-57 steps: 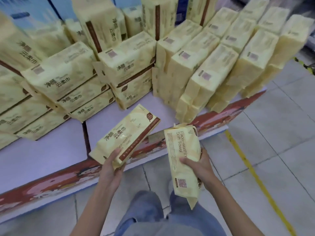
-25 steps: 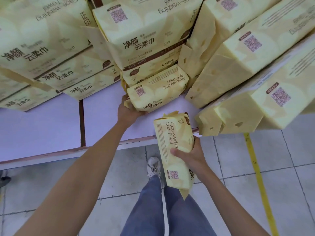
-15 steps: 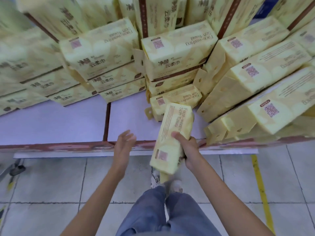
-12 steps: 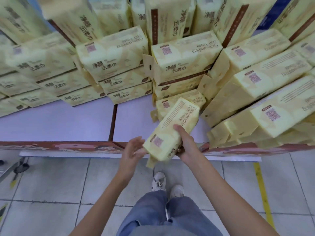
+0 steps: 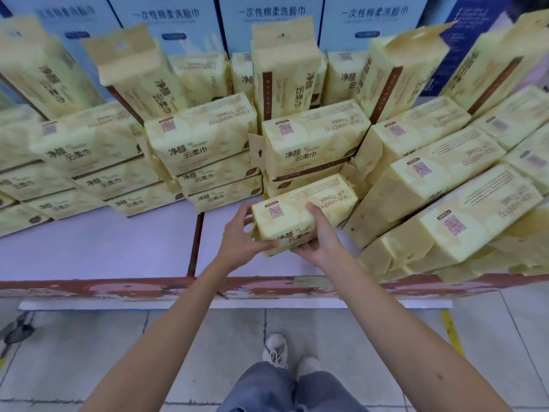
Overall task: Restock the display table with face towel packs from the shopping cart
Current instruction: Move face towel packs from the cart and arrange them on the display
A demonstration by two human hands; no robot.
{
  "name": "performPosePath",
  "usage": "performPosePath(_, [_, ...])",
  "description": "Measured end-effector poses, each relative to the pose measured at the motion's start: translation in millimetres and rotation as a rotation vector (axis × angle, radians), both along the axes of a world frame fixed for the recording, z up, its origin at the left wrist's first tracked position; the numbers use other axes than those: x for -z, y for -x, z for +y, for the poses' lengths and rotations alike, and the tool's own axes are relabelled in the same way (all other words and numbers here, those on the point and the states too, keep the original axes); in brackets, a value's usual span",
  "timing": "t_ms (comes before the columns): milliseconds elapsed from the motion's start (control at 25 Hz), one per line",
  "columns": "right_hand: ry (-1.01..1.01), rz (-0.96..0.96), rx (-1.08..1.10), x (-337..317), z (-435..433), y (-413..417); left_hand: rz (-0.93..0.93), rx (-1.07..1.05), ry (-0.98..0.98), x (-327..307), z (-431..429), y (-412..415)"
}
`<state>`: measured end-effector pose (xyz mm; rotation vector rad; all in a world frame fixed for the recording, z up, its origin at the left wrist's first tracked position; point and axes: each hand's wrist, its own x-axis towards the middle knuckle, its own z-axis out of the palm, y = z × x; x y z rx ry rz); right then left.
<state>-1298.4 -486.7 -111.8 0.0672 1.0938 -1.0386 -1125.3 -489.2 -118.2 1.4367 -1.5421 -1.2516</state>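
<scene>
A yellow face towel pack [image 5: 300, 211] lies flat between both hands over the display table [image 5: 104, 248], just in front of a stack of like packs [image 5: 315, 144]. My left hand [image 5: 237, 236] grips its left end, fingers curled round the edge. My right hand [image 5: 320, 236] grips its near right side, thumb on top and fingers under it. Whether the pack rests on a lower pack or on the tabletop is hidden. The shopping cart is out of view.
Stacks of yellow packs [image 5: 208, 162] fill the table's back and right; leaning packs [image 5: 445, 215] crowd the right side. Blue cartons [image 5: 267, 22] stand behind. The table's red front edge [image 5: 148, 288] faces me, with tiled floor and my shoes [image 5: 276, 350] below.
My left hand let go of the first pack beside the stack and came back. The second pack turned from upright to flat and moved forward to the stack, now held by both hands.
</scene>
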Motion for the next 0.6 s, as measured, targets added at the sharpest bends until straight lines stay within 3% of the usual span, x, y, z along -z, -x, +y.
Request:
performPosePath(160, [-0.011,0.053,0.054,5.6,-20.7,8.8,0.011,0.091,-0.011,10.1,-41.9,6.7])
performPosePath(600, [-0.062,0.225,0.155,15.9,-53.1,23.0,-0.009,-0.030,0.004,34.9,-54.3,24.2])
